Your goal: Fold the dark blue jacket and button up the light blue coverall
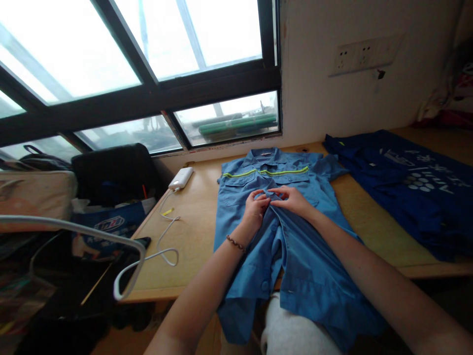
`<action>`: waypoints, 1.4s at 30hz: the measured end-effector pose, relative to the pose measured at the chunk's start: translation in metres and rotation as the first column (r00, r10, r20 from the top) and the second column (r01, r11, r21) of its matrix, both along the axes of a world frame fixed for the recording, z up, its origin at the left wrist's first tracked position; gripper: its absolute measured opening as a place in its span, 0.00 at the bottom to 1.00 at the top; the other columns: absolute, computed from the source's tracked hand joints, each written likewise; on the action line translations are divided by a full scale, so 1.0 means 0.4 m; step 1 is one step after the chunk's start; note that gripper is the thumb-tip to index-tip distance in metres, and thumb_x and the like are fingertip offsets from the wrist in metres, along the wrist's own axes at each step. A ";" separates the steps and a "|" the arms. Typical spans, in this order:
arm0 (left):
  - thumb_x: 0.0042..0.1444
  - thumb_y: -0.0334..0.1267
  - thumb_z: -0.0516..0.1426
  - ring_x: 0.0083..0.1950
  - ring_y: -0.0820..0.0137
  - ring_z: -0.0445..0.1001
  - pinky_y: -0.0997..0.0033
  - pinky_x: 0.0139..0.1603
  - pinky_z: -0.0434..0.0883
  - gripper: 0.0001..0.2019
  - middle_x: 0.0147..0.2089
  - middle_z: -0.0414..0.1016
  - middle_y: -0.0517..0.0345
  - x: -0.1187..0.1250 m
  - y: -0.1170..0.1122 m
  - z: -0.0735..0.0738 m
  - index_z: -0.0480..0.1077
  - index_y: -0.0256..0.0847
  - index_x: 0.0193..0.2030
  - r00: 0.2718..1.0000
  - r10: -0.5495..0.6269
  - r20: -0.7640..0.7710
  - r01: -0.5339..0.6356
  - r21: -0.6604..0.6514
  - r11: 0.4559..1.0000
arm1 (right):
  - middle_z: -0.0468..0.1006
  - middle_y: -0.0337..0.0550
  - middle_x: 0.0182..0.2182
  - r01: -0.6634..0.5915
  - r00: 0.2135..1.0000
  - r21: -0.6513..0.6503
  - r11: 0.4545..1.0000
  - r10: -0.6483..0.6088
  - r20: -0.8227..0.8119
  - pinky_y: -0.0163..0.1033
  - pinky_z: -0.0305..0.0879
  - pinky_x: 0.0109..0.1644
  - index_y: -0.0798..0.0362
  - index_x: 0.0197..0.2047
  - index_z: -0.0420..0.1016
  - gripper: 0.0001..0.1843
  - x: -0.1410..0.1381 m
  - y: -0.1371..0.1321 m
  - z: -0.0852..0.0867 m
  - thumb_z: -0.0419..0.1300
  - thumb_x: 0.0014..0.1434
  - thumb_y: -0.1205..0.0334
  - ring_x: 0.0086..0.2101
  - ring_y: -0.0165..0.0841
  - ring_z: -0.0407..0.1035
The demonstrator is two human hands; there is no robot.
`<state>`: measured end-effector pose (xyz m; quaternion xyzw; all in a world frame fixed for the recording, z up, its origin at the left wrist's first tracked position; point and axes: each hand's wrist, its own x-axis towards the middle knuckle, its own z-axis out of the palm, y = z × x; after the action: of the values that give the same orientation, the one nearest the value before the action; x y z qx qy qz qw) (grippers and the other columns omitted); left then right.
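Note:
A light blue work shirt with a yellow-green stripe across the chest lies face up on the wooden table, its hem hanging over the near edge. Its front is open below the chest. My left hand and my right hand meet at the shirt's middle front. Both pinch the two front edges together at about chest height. A beaded bracelet is on my left wrist.
A dark blue garment with white print lies on the table's right. A white power bank with a looping white cable sits at the left. Bags and a white curved bar crowd the left side. A wall socket is above.

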<state>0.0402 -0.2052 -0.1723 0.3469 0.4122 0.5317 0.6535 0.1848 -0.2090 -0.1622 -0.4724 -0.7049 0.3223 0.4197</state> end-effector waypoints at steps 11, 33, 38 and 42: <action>0.35 0.28 0.62 0.25 0.75 0.70 0.77 0.28 0.65 0.17 0.25 0.72 0.62 -0.003 0.051 -0.048 0.64 0.37 0.35 0.887 -0.020 -0.461 0.175 0.295 0.939 | 0.72 0.49 0.29 0.288 0.750 0.064 0.956 -0.266 0.605 0.36 0.57 0.32 0.56 0.33 0.69 0.10 -0.065 -0.155 0.026 0.54 0.51 0.58 0.29 0.35 0.66; 0.34 0.27 0.62 0.30 0.72 0.68 0.73 0.36 0.65 0.18 0.32 0.71 0.58 -0.027 0.135 0.021 0.69 0.39 0.36 0.689 0.074 -0.721 0.319 0.393 0.862 | 0.75 0.41 0.24 -0.238 0.723 -0.650 0.721 -0.316 -0.615 0.30 0.59 0.22 0.58 0.35 0.75 0.22 0.048 -0.018 -0.016 0.49 0.35 0.72 0.20 0.27 0.64; 0.38 0.26 0.57 0.26 0.73 0.65 0.76 0.28 0.61 0.07 0.24 0.71 0.60 -0.061 0.025 0.009 0.72 0.40 0.26 0.505 -0.002 -0.863 0.542 0.315 0.779 | 0.73 0.40 0.21 -0.322 0.673 -0.667 0.671 -0.333 -0.660 0.29 0.57 0.20 0.58 0.34 0.74 0.22 0.051 -0.018 -0.008 0.48 0.34 0.73 0.17 0.26 0.61; 0.37 0.25 0.56 0.23 0.74 0.63 0.77 0.24 0.58 0.07 0.21 0.68 0.61 -0.075 0.004 -0.008 0.72 0.39 0.24 0.463 0.011 -0.886 0.539 0.292 0.790 | 0.72 0.39 0.19 -0.358 0.684 -0.633 0.686 -0.269 -0.678 0.30 0.60 0.24 0.57 0.32 0.74 0.21 0.050 -0.023 -0.006 0.48 0.33 0.73 0.19 0.27 0.62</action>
<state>0.0102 -0.2038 -0.1757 0.7920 0.4489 0.2677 0.3155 0.2049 -0.2183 -0.1644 -0.4102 -0.3028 0.7441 0.4318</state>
